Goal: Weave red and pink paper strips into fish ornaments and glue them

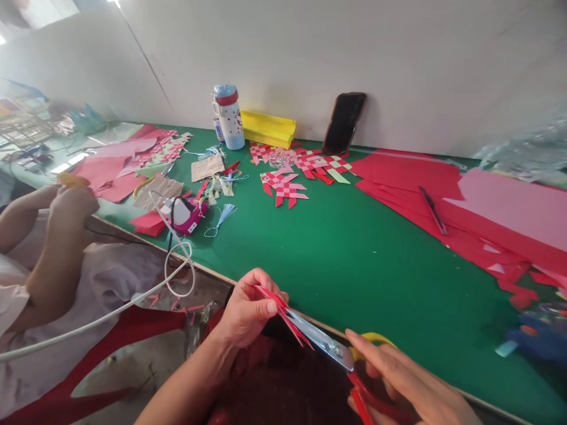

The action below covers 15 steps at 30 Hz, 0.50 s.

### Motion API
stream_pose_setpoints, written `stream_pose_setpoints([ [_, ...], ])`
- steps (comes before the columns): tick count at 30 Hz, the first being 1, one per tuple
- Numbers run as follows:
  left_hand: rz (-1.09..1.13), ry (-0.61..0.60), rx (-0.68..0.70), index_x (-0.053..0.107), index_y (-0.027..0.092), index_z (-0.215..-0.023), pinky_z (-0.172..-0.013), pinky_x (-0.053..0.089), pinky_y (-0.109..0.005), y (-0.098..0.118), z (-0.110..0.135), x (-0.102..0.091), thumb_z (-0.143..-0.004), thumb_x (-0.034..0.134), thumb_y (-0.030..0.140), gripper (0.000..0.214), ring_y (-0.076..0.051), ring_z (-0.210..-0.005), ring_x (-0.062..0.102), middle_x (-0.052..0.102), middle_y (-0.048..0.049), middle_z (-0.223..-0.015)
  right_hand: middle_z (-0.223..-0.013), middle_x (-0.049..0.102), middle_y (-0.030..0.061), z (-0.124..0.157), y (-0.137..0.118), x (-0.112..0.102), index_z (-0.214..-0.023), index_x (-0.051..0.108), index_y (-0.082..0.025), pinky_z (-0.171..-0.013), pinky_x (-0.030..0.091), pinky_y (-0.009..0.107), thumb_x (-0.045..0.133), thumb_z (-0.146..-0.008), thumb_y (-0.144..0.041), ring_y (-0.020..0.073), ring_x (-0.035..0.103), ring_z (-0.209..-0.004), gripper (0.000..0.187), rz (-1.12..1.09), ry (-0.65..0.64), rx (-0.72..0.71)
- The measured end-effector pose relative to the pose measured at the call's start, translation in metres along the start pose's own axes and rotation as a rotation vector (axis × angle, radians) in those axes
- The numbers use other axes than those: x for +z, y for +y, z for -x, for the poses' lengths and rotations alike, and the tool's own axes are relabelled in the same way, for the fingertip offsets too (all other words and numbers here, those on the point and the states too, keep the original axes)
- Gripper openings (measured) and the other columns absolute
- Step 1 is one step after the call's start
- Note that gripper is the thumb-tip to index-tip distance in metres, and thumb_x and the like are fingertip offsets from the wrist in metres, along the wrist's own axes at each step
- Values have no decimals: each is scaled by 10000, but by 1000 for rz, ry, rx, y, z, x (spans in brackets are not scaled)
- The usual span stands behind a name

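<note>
Along the back of the table point(336, 254), the water bottle point(231, 123) stood left of a folded packet point(268, 128), and farther right a smartphone point(344, 123) leaned against the wall point(283, 53); woven paper fish point(284, 186) lay in front of them. Tassels point(227, 213) and a cloth pouch point(207, 169) lay left of the fish, toward the seated co-worker point(57, 254), while paper sheets point(407, 172) spread across the right side — a slim tool point(433, 210) on top. At the near edge, scissors point(339, 352) reached from the right hand point(411, 378) to the paper strips point(280, 302) in the left hand point(248, 310).
</note>
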<state>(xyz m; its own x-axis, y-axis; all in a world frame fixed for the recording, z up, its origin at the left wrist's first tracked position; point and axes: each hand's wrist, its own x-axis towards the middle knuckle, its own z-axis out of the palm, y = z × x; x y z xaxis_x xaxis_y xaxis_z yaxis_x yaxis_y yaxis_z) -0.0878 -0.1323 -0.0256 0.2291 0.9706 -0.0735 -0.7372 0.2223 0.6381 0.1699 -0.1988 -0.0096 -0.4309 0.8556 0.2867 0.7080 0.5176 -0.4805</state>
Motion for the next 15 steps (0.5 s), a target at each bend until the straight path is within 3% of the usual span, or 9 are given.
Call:
stream_pose_setpoints([
  [15,-63,95,9,576,178,-772,-790,499,-283,-2,2,5,-643,874,158,325,-97,-654,635,689,36,-684,-1135,737,30,6,0,12,-1390,494,-272,-744,595,161,639,-851,-245,148,745,-863,559,-78,25,50],
])
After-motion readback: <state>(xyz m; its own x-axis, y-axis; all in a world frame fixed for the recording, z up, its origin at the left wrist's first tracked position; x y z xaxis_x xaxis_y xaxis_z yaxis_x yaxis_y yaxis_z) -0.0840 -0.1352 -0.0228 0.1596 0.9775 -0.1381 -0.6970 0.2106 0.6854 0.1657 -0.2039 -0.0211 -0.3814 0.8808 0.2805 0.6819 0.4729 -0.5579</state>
